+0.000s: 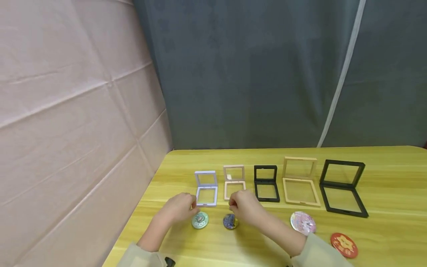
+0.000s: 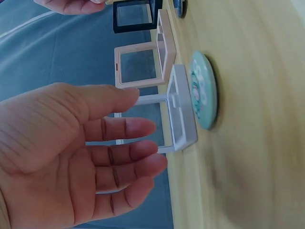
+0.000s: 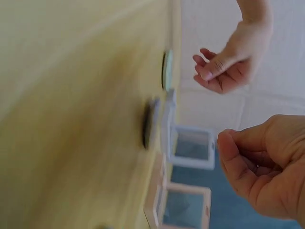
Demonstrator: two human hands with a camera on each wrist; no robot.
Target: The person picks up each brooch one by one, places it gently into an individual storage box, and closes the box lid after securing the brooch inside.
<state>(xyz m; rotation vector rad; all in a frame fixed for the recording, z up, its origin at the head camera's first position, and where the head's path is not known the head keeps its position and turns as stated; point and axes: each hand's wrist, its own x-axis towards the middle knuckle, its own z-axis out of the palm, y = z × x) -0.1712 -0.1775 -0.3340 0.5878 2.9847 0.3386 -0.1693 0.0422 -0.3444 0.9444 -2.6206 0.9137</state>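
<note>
My left hand [image 1: 180, 207] hovers over the table just beyond a round mint-green badge [image 1: 200, 220], holding nothing. In the left wrist view its fingers are relaxed and spread, apart from the badge. Close above a smaller dark blue and yellow round badge [image 1: 230, 221] is my right hand [image 1: 248, 209]. Its fingers curl loosely, thumb near the index fingertip, with nothing visible between them. Past the left hand stands an unfolded lavender display frame [image 1: 207, 204], and past the right one a pale pink display frame [image 1: 235, 181]. Both have clear film windows.
Farther right in the row stand a small black frame [image 1: 268, 200], a larger tan frame [image 1: 301, 203] and a large black frame [image 1: 347, 212], all unfolded. A pink patterned badge [image 1: 303, 223] and a red badge with a yellow star [image 1: 344, 245] lie nearer on the wooden table [image 1: 393, 230].
</note>
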